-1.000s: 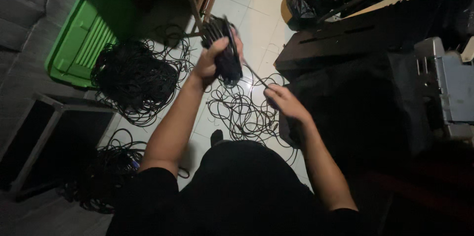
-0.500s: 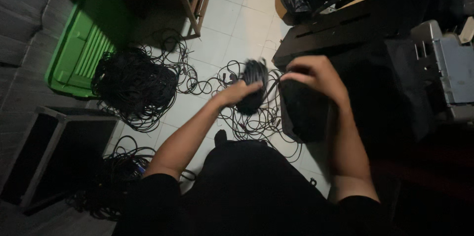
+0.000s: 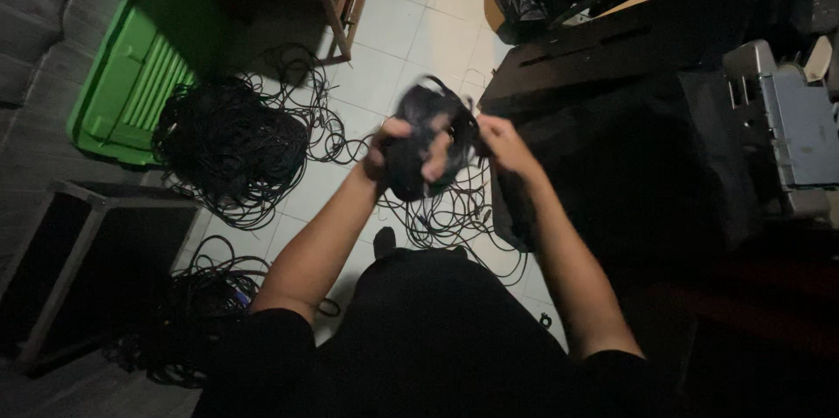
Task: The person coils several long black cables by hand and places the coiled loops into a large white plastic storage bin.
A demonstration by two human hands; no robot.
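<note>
Both hands grasp a black cable bundle (image 3: pixel 426 142) held up at chest height over the tiled floor (image 3: pixel 411 7): the left hand (image 3: pixel 391 156) is clenched around its lower part, and the right hand (image 3: pixel 500 140) grips its right edge. Below lie loose cables (image 3: pixel 454 217), with a bigger cable heap (image 3: pixel 229 140) beside a green crate (image 3: pixel 131 86) to the left.

Left hand (image 3: pixel 391 149) lowered from its raised position, right hand (image 3: pixel 502 142) come up to meet it, both now gripping the cable bundle (image 3: pixel 428 142) together
</note>
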